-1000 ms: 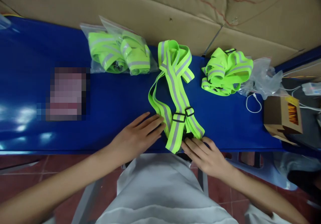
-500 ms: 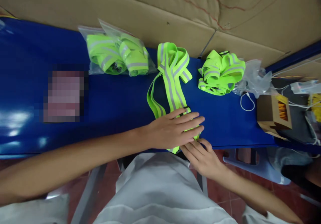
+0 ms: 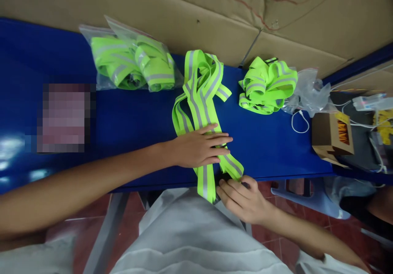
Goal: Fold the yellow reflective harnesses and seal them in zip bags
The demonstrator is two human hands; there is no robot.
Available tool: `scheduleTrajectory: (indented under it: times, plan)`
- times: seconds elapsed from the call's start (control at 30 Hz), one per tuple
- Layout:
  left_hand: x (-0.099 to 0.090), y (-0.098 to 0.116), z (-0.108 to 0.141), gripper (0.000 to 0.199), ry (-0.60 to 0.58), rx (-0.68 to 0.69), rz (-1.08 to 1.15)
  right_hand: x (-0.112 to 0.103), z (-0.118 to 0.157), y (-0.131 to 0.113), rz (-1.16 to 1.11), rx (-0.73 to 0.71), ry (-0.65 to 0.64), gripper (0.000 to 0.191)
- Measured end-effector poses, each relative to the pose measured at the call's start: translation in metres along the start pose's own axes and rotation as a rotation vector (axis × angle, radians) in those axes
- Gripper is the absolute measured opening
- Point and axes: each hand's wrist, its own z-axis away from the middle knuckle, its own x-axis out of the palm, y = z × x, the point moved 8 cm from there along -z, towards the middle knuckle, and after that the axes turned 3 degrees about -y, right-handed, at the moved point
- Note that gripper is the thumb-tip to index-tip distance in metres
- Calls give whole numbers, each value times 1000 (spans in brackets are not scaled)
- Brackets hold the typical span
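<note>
Left hand point(image 3: 195, 149), fingers apart, presumably steadies my reflective straps point(image 3: 206, 182); right hand point(image 3: 247, 202) clamps fingers on black fitting point(image 3: 225, 177).

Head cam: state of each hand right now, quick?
Left hand: open, fingers spread over the neon straps.
Right hand: fingers curled at a black piece by the straps' near end; grip can't be told.

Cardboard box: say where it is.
In the head view, the cardboard box is on the right, at the end of the blue table, beside the white cable loop.
</note>
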Motion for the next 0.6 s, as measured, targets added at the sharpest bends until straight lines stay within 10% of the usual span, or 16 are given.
scheduleTrajectory:
  times: [0.6]
  plan:
    - [0, -13, 4, 41, 8, -72, -7, 1, -57, 34, -485, 9, -111, 29]
